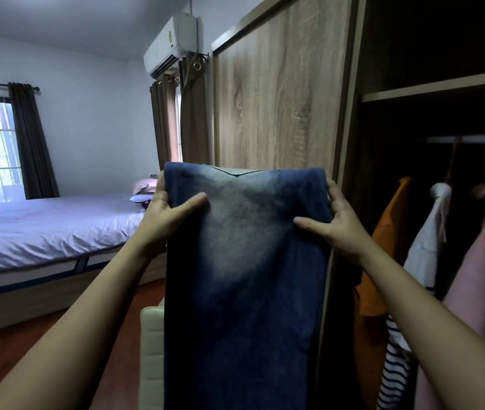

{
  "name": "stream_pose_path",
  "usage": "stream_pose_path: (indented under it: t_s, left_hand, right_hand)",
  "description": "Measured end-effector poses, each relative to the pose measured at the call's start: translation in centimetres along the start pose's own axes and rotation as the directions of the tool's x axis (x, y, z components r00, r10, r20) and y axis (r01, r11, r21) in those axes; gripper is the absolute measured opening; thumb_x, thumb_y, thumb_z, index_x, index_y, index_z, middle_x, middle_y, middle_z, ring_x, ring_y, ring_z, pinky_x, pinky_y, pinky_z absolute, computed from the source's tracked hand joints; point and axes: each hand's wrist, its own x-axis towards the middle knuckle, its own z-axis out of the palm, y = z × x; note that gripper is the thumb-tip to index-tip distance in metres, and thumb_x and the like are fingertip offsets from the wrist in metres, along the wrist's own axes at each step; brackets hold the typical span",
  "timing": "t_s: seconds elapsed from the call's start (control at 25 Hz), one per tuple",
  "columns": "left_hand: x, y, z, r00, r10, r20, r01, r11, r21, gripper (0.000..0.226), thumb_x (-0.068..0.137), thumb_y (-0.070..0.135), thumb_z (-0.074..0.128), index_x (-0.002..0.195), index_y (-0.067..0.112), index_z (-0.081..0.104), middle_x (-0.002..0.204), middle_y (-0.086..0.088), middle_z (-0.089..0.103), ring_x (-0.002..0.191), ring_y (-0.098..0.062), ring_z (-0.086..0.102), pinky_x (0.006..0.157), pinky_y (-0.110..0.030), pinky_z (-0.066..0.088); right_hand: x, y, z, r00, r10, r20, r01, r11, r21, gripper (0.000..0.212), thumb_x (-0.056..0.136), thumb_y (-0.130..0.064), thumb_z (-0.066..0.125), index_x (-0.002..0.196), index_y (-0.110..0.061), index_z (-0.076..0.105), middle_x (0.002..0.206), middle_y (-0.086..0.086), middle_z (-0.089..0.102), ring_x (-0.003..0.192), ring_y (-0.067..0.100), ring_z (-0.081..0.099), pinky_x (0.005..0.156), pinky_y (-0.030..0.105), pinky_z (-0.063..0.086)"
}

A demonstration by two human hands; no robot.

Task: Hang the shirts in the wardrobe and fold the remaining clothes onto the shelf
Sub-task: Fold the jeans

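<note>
Left hand (166, 210) and right hand (334, 221) grip the jeans (244, 261) by their top side edges, held up before the wardrobe's (279, 93) door edge.

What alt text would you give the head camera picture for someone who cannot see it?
A left hand and a right hand hold up blue jeans before an open wardrobe with hanging shirts; a bed stands at left.
</note>
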Motion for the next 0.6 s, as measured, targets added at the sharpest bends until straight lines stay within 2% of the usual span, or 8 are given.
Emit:
stream_pose_path:
  t_s: [0.12, 0.2, 0.24, 0.32, 0.4, 0.48, 0.52, 0.6]
  left_hand:
    - [-0.2, 0.0, 0.4, 0.994, 0.076, -0.084, -0.078, 0.997, -0.015, 0.043, 0.074, 0.024, 0.075, 0.108, 0.037, 0.051, 0.112, -0.001, 0.064, 0.104, -0.015, 0.062, 0.092, -0.036, 0.051]
    - [0.1, 0.8, 1.1, 0.976, 0.147, -0.161, -0.16, 0.984, -0.074, 0.04, 0.08, 0.009, 0.072, 0.106, 0.032, 0.052, 0.107, -0.001, 0.063, 0.099, -0.016, 0.061, 0.093, -0.037, 0.05]
    - [0.4, 1.2, 1.3, 0.97, 0.164, -0.178, -0.184, 0.978, -0.099, 0.039, 0.082, 0.005, 0.069, 0.105, 0.03, 0.052, 0.104, 0.001, 0.064, 0.097, -0.015, 0.062, 0.092, -0.036, 0.051]
    - [0.7, 1.6, 1.2, 0.965, 0.177, -0.194, -0.208, 0.966, -0.152, 0.036, 0.085, 0.003, 0.066, 0.105, 0.029, 0.051, 0.097, 0.008, 0.067, 0.091, -0.011, 0.063, 0.088, -0.031, 0.052]
    - [0.8, 1.6, 0.9, 0.965, 0.17, -0.2, -0.207, 0.962, -0.179, 0.035, 0.085, 0.002, 0.064, 0.106, 0.028, 0.052, 0.095, 0.011, 0.068, 0.09, -0.009, 0.064, 0.087, -0.029, 0.052]
    - [0.7, 1.5, 0.8, 0.971, 0.156, -0.184, -0.186, 0.97, -0.159, 0.035, 0.085, 0.003, 0.065, 0.108, 0.027, 0.053, 0.097, 0.009, 0.067, 0.09, -0.009, 0.063, 0.087, -0.029, 0.051]
    - [0.7, 1.6, 0.8, 0.972, 0.148, -0.182, -0.173, 0.976, -0.133, 0.036, 0.085, 0.005, 0.066, 0.11, 0.028, 0.052, 0.099, 0.007, 0.067, 0.091, -0.009, 0.063, 0.087, -0.029, 0.05]
    - [0.7, 1.7, 0.1, 0.976, 0.15, -0.155, -0.162, 0.984, -0.069, 0.039, 0.084, 0.014, 0.068, 0.116, 0.028, 0.05, 0.106, 0.004, 0.065, 0.096, -0.009, 0.063, 0.088, -0.029, 0.05]
  right_hand:
    - [0.6, -0.9, 0.0, 0.999, -0.04, 0.016, 0.039, 0.997, 0.062, 0.06, 0.079, -0.007, 0.068, 0.124, -0.037, 0.043, 0.121, -0.01, 0.058, 0.111, 0.001, 0.059, 0.092, 0.02, 0.05]
    - [0.6, -0.8, -0.4, 0.995, -0.086, -0.055, 0.094, 0.982, 0.164, 0.057, 0.079, -0.02, 0.072, 0.125, -0.038, 0.044, 0.124, -0.008, 0.058, 0.115, 0.005, 0.058, 0.089, 0.019, 0.051]
    - [0.3, -0.1, -0.6, 0.995, -0.068, -0.074, 0.085, 0.964, 0.251, 0.065, 0.073, -0.034, 0.077, 0.127, -0.04, 0.042, 0.128, -0.006, 0.057, 0.119, 0.009, 0.056, 0.09, 0.021, 0.05]
    - [-1.3, 1.8, 0.3, 0.994, 0.105, -0.006, -0.098, 0.945, 0.312, 0.086, 0.049, -0.055, 0.084, 0.125, -0.036, 0.046, 0.126, -0.002, 0.059, 0.12, 0.013, 0.056, 0.095, 0.027, 0.05]
    - [-3.1, 3.0, 2.2, 0.943, 0.316, 0.107, -0.333, 0.916, 0.224, 0.073, 0.043, -0.045, 0.089, 0.105, -0.021, 0.061, 0.101, -0.001, 0.071, 0.097, 0.009, 0.068, 0.083, 0.023, 0.055]
    - [-3.7, 3.9, 3.7, 0.945, 0.319, 0.067, -0.325, 0.909, 0.259, 0.028, 0.066, -0.018, 0.079, 0.091, -0.016, 0.067, 0.086, -0.003, 0.074, 0.08, 0.008, 0.07, 0.068, 0.017, 0.055]
    - [-3.7, 4.0, 4.0, 0.948, 0.318, 0.03, -0.313, 0.905, 0.29, 0.02, 0.071, -0.012, 0.075, 0.089, -0.016, 0.068, 0.084, -0.003, 0.075, 0.081, 0.012, 0.07, 0.069, 0.018, 0.055]
    - [-3.6, 4.3, 4.2, 0.958, 0.286, 0.023, -0.274, 0.889, 0.368, 0.028, 0.064, -0.025, 0.08, 0.088, -0.015, 0.071, 0.088, -0.002, 0.076, 0.087, 0.018, 0.07, 0.072, 0.022, 0.056]
